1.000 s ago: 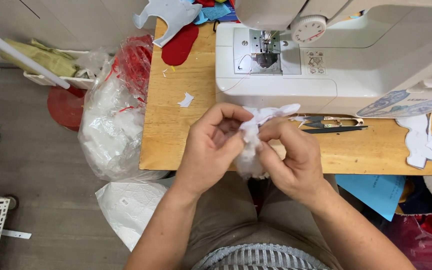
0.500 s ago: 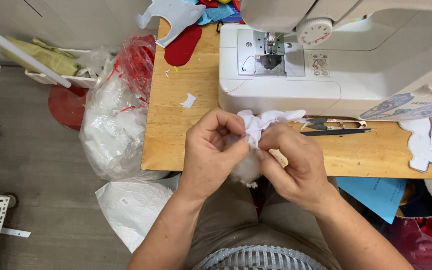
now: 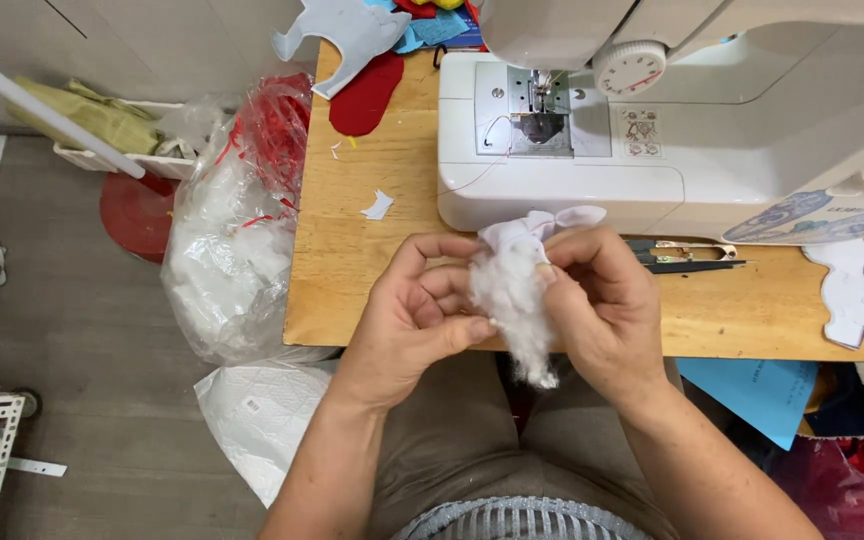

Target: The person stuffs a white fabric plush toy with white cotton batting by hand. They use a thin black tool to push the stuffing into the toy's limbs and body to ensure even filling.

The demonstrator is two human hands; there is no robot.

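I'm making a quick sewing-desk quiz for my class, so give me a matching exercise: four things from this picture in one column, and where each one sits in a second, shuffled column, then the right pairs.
Things:
1. tuft of white fluffy stuffing
2. white sewing machine
3. small metal thread snips
4. clear plastic bag of white filling

Places:
A. lying on the wooden table, just right of the hands
B. hanging off the table's left edge
C. pinched between the left hand and right hand
D. standing at the back of the table

Pairs: 1-C, 2-D, 3-A, 4-B
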